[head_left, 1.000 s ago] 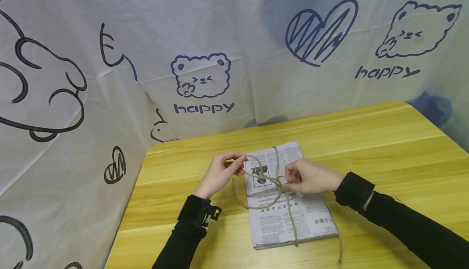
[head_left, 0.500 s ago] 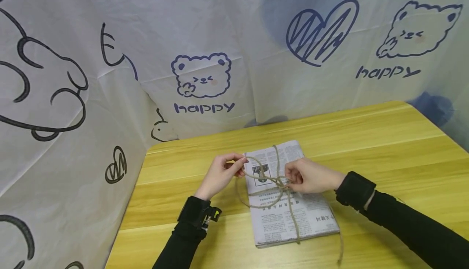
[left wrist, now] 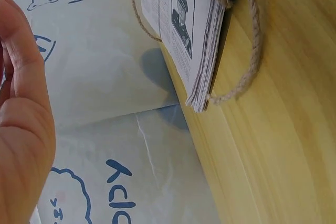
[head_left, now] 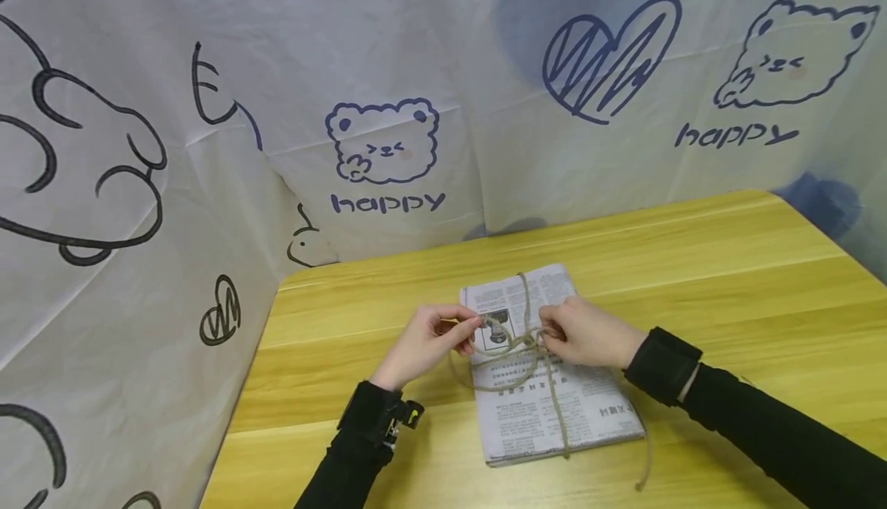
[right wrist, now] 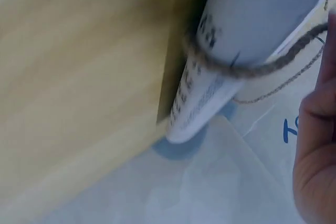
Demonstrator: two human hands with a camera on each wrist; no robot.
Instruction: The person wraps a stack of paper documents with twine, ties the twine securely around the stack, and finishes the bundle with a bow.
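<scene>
A stack of folded newspapers (head_left: 520, 424) lies on the table, with brown twine (head_left: 557, 401) crossed over it both ways. Loops and a knot (head_left: 530, 339) gather near the middle of its top. My left hand (head_left: 438, 342) pinches a loop of the twine at the stack's left edge, thumb against forefinger. On the other side of the knot, my right hand (head_left: 594, 332) has curled fingers gripping twine close to it; the fingertips are partly hidden. In the left wrist view, a slack length of twine (left wrist: 255, 40) curves beside the stack's layered edge (left wrist: 210, 45).
The yellow wood-grain table (head_left: 360, 339) extends around the stack. A loose twine end (head_left: 640, 486) hangs off the stack's right side onto the tabletop. White cloth (head_left: 277, 47) with printed cartoon drawings rises behind the table and on the left.
My left hand has come right and slightly down, nearer the knot, and the loop it holds looks smaller. My right hand's fingers have curled in more at the knot.
</scene>
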